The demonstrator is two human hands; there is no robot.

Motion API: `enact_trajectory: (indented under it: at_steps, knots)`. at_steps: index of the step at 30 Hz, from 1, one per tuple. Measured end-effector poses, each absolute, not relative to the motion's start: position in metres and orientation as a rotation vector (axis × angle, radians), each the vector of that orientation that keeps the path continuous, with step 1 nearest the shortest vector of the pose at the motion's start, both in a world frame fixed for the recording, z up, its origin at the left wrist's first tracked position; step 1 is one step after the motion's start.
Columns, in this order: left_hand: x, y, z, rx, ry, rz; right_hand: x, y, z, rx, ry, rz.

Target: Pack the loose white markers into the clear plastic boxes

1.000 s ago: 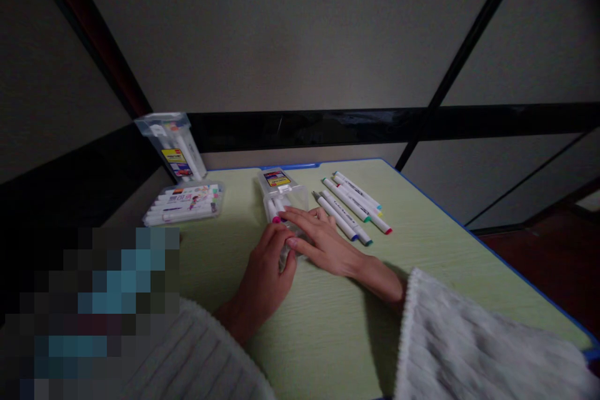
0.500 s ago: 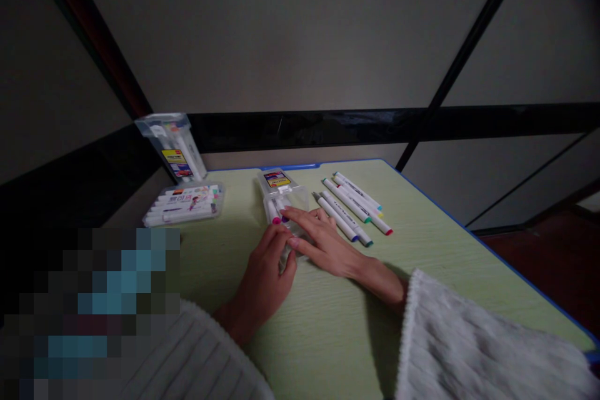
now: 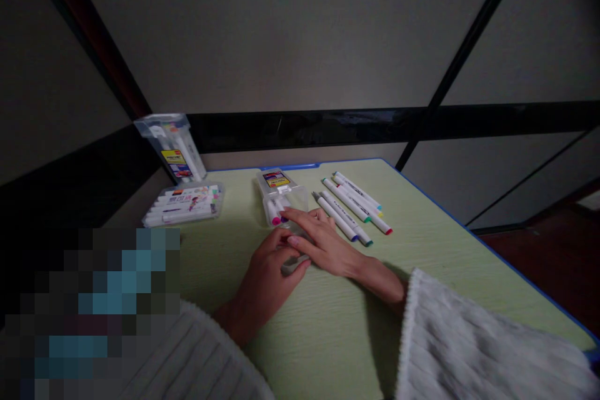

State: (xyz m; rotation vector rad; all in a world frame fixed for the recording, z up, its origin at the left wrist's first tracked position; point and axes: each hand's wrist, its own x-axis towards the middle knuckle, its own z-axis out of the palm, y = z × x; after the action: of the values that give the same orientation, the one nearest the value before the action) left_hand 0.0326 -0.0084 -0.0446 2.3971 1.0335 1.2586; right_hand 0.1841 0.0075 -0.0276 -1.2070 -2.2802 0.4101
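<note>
A clear plastic marker case lies on the table with its near end open. Inside it, a marker with a pink end and one with a purple end show side by side. My left hand is curled at the near part of the case, thumb and fingers closed around clear plastic. Across the case's right side reaches my right hand, its index fingertip at the purple end and its other fingers bent around the far side. Both hands hide much of the near plastic part.
Several white markers with coloured ends lie to the right of the case. On the left, a filled marker case stands upright behind a flat case of markers. The light green table meets a panelled wall at the back.
My left fingers have drawn back from the pink marker end toward me, and the thumb has moved right along the clear plastic. My right hand stays nearly still.
</note>
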Motion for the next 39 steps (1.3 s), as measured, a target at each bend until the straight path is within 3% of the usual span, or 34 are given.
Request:
enact_trajectory:
  at_steps: [15, 27, 39]
  knots:
    - [0.029, -0.009, -0.044, 2.422, 1.065, 1.154, 0.197, 0.003, -0.015, -1.025, -2.134, 0.217]
    - [0.027, -0.010, -0.044, 2.464, 0.977, 1.209, 0.270, 0.029, -0.006, -1.828, -2.074, -0.109]
    - [0.026, -0.016, -0.025, 2.533, 0.970, 1.503, 0.251, 0.021, -0.015, -1.890, -2.269, 0.004]
